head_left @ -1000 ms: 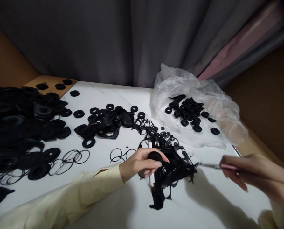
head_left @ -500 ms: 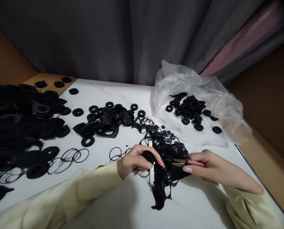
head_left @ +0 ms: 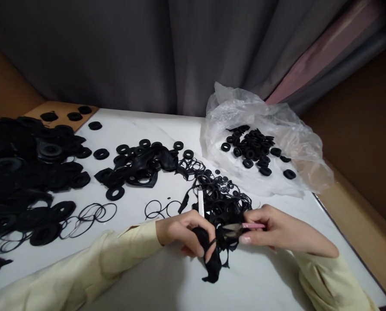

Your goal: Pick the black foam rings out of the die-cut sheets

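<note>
My left hand (head_left: 189, 235) is closed around a black rubber ring (head_left: 202, 236), and fingers hide part of it. A torn strip of black rubber (head_left: 213, 270) hangs below the fingertips. In my right hand (head_left: 270, 229) are small scissors (head_left: 234, 229) with pink handles, closed in by thumb and fingers. Their metal blades point left toward the left fingertips, over black rubber. Whether the blades touch the held ring I cannot tell. A white pointed strip (head_left: 201, 201) sticks up just behind my left hand. Beyond both hands lies a heap of black rubber offcuts (head_left: 220, 188).
A large pile of black rubber rings (head_left: 20, 164) covers the table's left side. More rings and scraps (head_left: 144, 162) lie mid-table. A clear plastic bag (head_left: 293, 129) at the back right has black rings (head_left: 257, 144) on it. Thin black loops (head_left: 97, 216) lie left of my hands.
My left hand has turned and moved slightly down, its fingers curled closer around the ring. My right hand with the scissors has moved left, nearer to it.
</note>
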A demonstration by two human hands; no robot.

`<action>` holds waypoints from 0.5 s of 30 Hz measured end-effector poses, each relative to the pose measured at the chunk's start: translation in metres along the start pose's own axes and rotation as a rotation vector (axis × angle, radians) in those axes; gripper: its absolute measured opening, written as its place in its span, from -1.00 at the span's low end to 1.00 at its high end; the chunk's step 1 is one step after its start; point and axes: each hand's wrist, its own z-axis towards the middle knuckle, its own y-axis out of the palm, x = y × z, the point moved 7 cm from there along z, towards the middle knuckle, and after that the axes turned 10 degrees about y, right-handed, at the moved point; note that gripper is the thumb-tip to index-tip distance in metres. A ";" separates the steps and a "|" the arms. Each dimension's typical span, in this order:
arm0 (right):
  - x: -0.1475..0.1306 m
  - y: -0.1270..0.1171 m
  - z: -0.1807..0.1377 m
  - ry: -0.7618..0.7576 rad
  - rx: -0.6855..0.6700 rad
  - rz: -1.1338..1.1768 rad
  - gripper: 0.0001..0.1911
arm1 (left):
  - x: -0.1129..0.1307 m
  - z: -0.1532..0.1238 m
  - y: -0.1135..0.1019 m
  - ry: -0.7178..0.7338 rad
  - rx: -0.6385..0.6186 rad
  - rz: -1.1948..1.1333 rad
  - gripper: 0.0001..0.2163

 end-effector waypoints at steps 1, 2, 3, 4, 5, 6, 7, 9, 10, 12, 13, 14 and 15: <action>0.002 -0.002 -0.001 -0.006 -0.020 -0.052 -0.46 | 0.001 -0.001 -0.001 0.017 0.016 -0.069 -0.92; 0.005 -0.005 -0.003 -0.010 -0.039 -0.103 -0.46 | 0.003 -0.001 -0.005 0.051 0.049 -0.136 -0.92; 0.009 -0.008 -0.005 -0.011 -0.059 -0.148 -0.45 | 0.007 -0.002 -0.009 0.103 0.098 -0.190 -0.91; 0.013 -0.011 -0.006 -0.010 -0.078 -0.183 -0.45 | 0.011 -0.002 -0.015 0.164 0.162 -0.213 -0.91; 0.016 -0.015 -0.008 -0.009 -0.097 -0.205 -0.45 | 0.015 -0.003 -0.023 0.218 0.243 -0.194 -0.90; 0.019 -0.018 -0.010 -0.009 -0.107 -0.213 -0.46 | 0.017 -0.005 -0.030 0.251 0.340 -0.134 -0.89; 0.021 -0.023 -0.012 -0.021 -0.100 -0.205 -0.48 | 0.018 -0.007 -0.037 0.263 0.452 -0.047 -0.88; 0.017 -0.034 -0.018 -0.108 -0.028 -0.161 -0.51 | 0.020 -0.015 -0.048 0.253 0.678 0.156 -0.85; 0.012 -0.039 -0.022 -0.183 0.022 -0.127 -0.52 | 0.021 -0.018 -0.050 0.239 0.766 0.266 -0.82; 0.002 -0.045 -0.029 -0.342 0.082 -0.032 -0.60 | 0.025 -0.023 -0.049 0.225 0.864 0.500 -0.76; -0.002 -0.045 -0.031 -0.403 0.083 0.027 -0.67 | 0.028 -0.024 -0.046 0.221 0.879 0.626 -0.73; -0.003 -0.043 -0.032 -0.444 0.070 0.086 -0.73 | 0.033 -0.024 -0.042 0.211 0.885 0.749 -0.68; -0.004 -0.041 -0.030 -0.471 0.060 0.147 -0.74 | 0.037 -0.023 -0.039 0.180 0.880 0.860 -0.65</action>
